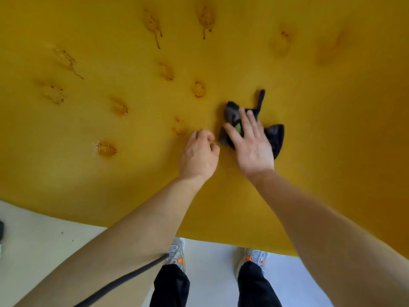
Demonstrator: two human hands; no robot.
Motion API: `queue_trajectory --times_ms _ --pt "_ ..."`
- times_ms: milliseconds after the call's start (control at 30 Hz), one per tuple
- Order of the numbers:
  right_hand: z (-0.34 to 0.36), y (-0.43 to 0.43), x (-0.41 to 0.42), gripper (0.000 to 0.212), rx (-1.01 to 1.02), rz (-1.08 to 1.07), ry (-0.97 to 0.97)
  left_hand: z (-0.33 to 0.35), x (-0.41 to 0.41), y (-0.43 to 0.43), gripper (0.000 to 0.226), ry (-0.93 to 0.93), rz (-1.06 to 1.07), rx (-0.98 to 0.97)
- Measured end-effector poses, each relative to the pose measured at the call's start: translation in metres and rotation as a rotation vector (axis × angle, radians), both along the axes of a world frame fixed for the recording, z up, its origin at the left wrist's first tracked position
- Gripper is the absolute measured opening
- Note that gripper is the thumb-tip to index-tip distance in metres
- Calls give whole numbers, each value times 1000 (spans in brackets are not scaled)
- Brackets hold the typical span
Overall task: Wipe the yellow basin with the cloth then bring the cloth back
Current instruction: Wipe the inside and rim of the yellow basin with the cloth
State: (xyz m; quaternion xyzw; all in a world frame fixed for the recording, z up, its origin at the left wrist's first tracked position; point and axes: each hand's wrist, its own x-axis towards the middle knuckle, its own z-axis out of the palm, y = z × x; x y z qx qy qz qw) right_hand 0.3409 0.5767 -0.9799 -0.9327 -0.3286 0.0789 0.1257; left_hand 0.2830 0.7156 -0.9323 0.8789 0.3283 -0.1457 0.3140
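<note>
Pale floor (55, 235) below (few dark specks); black cable (124, 282) crossing lower left; even light.

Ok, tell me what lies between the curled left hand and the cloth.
Nothing: in the head view only a narrow strip of bare yellow basin separates the left hand from the dark cloth, which the right hand presses flat.

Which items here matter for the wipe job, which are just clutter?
Job:
yellow basin
dark cloth, pressed flat under right hand
brown stains
left hand, curled, empty

Lying about:
dark cable
dark object at left edge
</note>
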Motion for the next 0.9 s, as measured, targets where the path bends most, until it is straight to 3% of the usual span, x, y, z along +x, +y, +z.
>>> queue_trajectory --times_ms 133,233,367,467,567,633,767,833,900 --pt "10 -53 -84 63 -133 418 119 4 2 -8 13 127 -72 -24" --pt "35 -100 -41 60 -297 558 63 10 12 -25 21 216 -129 -102" --pt "84 -129 79 50 -564 290 -222 25 52 -51 25 152 -110 -166" --pt "120 -112 159 42 -357 2 -511 34 85 -60 23 25 -78 -173" --pt "118 -68 196 41 -133 -119 -711 34 107 -62 19 -108 -30 -149" --pt "94 -53 182 38 -107 17 -640 29 111 -62 18 -146 -12 -113" --pt "34 -77 82 42 -363 418 -131 21 93 -56 17 -42 -21 -94" --pt "37 -84 73 39 -415 561 -105 23 82 -49 19 18 -42 -75" --pt "61 -77 110 24 -388 638 -335 30 78 -40 21 38 -50 -58"
